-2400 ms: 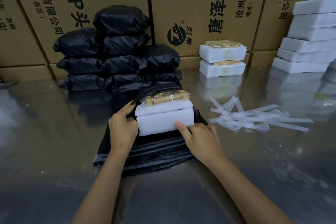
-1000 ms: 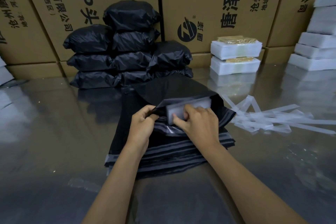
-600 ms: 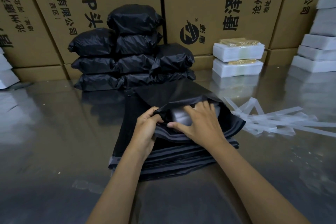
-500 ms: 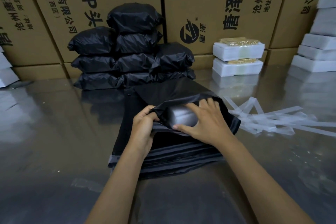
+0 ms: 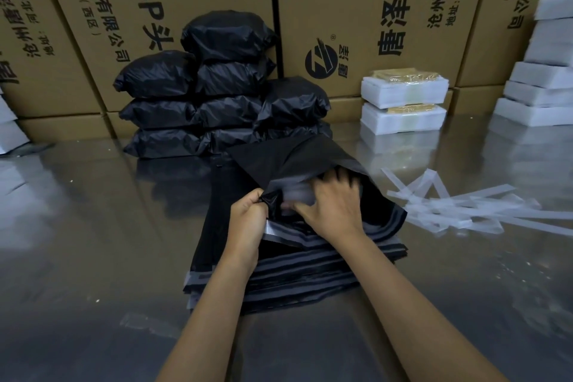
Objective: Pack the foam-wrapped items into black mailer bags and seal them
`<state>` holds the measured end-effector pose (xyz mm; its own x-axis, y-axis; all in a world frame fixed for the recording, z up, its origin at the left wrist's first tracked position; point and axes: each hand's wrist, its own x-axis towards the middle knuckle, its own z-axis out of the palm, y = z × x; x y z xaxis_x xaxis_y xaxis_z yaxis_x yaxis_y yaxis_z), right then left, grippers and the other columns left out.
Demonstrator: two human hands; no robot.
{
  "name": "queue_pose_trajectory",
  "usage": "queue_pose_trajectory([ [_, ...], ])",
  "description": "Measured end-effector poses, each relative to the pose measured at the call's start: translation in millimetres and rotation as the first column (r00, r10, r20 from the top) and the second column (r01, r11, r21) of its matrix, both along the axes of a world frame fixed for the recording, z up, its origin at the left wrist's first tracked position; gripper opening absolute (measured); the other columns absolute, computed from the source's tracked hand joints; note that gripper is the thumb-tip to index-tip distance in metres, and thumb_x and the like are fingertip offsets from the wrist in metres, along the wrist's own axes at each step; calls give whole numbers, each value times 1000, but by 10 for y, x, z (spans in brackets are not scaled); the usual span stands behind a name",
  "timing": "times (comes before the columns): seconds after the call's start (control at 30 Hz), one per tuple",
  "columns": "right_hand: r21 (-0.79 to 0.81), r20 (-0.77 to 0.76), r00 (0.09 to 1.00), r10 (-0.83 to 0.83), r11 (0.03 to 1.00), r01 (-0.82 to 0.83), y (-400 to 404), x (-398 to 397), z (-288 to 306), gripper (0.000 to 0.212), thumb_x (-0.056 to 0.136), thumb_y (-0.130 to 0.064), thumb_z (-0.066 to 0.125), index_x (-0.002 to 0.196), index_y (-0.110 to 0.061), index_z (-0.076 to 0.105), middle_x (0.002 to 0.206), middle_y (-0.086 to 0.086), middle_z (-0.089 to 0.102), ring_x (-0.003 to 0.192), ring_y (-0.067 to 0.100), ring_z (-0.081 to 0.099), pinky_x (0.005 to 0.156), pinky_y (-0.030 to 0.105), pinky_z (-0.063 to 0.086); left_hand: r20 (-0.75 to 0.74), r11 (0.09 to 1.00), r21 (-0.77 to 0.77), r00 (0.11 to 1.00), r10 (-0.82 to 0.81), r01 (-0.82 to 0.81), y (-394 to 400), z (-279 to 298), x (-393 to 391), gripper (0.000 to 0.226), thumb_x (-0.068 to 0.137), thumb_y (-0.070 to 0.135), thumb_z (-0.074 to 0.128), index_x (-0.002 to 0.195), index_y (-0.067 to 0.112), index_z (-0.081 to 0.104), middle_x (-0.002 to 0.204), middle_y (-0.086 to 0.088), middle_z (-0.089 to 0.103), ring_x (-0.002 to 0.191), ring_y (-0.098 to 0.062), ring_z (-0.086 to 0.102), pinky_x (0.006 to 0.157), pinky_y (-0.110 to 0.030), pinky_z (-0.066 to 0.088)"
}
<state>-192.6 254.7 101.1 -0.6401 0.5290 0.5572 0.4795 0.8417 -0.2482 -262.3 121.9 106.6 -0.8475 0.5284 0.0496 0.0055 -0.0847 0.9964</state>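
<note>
Steel table (image 5: 93, 257): left hand (image 5: 248, 220) pinches mailer bag (image 5: 297, 161) mouth; right hand (image 5: 331, 205) fingers spread on foam-wrapped item (image 5: 297, 194) inside.

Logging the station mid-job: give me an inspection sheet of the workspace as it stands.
Surface: shiny metal table, reflective.
Job's things: foam-wrapped item mostly inside open mailer bag, atop flat bag stack; two wrapped items waiting behind; sealed bags piled rear.
Clutter: peeled strips on the right.
Hands: left hand pinches the bag's mouth edge; right hand pushes the item in, blurred.
Cables: nothing seen.
Surroundings: cardboard cartons behind; white foam blocks stacked far right.
</note>
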Motion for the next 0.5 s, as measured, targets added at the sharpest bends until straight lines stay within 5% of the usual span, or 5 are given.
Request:
queue_pose_trajectory([
  [0.1,-109,-76,997,7,994,-15,10,-100,-84,84,73,-71,71,134,-14,61,135,10,60,130,30,48,109,38,31,21,999,0,999,42,-42,-16,-17,-56,22,82,-10,37,87,-9,59,81,-14,60,77,-27,55,76,-38,45],
  [0.27,-176,-211,976,-60,984,22,12,-106,-117,88,62,-70,80,127,-13,65,128,10,64,126,33,51,109,44,32,-9,998,44,999,53,-52,-67,31,-122,20,71,-11,38,67,7,47,76,-7,45,73,-24,40,70,-38,32],
  [0.37,-172,-148,988,-38,985,12,72,-82,-117,78,68,-68,77,128,-20,65,132,7,63,131,31,47,110,46,23,-42,994,39,993,107,-105,-110,61,-117,31,70,-12,39,58,17,39,69,-5,39,69,-23,35,67,-38,29],
  [0.43,-181,-88,996,-1,983,-15,115,-43,-118,72,77,-66,71,132,-21,62,135,5,61,132,28,44,110,44,21,-221,982,-18,958,182,-191,-126,68,-48,31,76,-8,43,60,18,38,60,1,41,60,-16,38,61,-33,31],
  [0.5,-159,-50,999,10,987,-18,117,-9,-115,73,83,-62,67,140,-19,54,141,4,55,136,26,40,113,47,19,-597,915,-132,767,234,-381,-115,107,104,22,79,4,52,75,25,46,72,10,51,67,-11,44,61,-33,37],
])
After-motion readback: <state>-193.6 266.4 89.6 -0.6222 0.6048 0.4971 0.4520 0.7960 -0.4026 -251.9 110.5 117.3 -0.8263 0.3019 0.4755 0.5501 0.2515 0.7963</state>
